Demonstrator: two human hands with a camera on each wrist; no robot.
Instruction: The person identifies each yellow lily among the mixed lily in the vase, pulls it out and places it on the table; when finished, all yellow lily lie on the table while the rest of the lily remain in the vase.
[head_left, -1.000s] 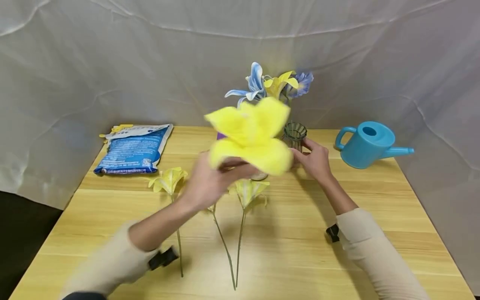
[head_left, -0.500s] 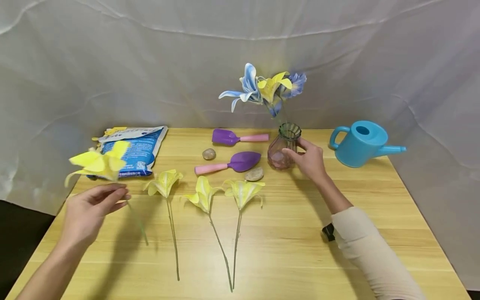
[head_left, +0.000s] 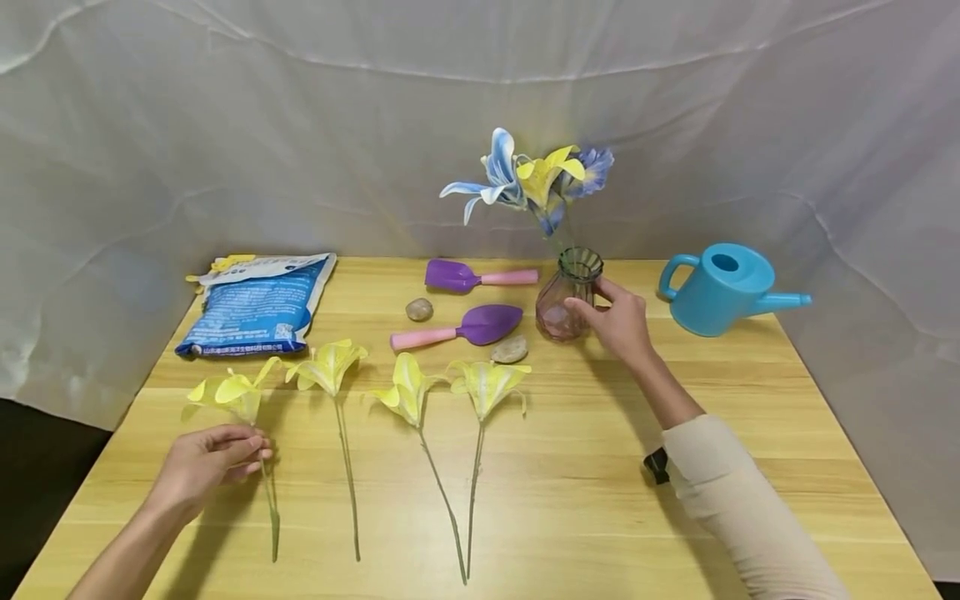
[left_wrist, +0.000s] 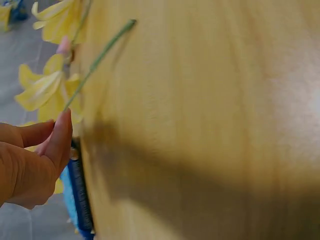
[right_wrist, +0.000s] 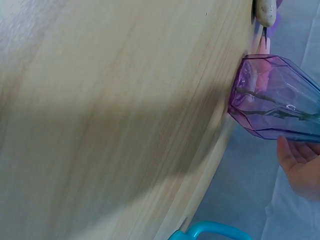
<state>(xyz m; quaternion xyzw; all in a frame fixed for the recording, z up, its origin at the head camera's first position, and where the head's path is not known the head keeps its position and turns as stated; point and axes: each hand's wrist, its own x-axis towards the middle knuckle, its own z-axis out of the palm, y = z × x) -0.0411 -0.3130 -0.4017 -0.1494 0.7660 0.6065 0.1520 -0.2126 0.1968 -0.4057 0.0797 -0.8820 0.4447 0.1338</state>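
At the left of the head view, my left hand (head_left: 202, 462) pinches a yellow lily (head_left: 236, 393) by its stem, just under the bloom. In the left wrist view the green stem (left_wrist: 100, 57) slants away from thumb and fingertips, low over the wood. My right hand (head_left: 621, 321) grips the side of a faceted purple-green glass vase (head_left: 553, 310), thumb in front and fingers behind. Standing in the vase are a blue-white lily (head_left: 501, 171), a yellow lily (head_left: 545, 177) and a blue-purple flower (head_left: 594, 171). The right wrist view shows stems (right_wrist: 270, 112) through the glass.
Three yellow lilies (head_left: 330, 367) lie on the wooden table (head_left: 600, 508), right of my left hand. Behind them are two purple trowels (head_left: 491, 323) with pink handles and two stones (head_left: 510, 349). A blue bag (head_left: 251, 312) lies back left; a blue watering can (head_left: 716, 292) stands back right.
My left hand has swung from near the vase to the left with the yellow lily, then lowered it toward the table. The right hand stays on the vase.
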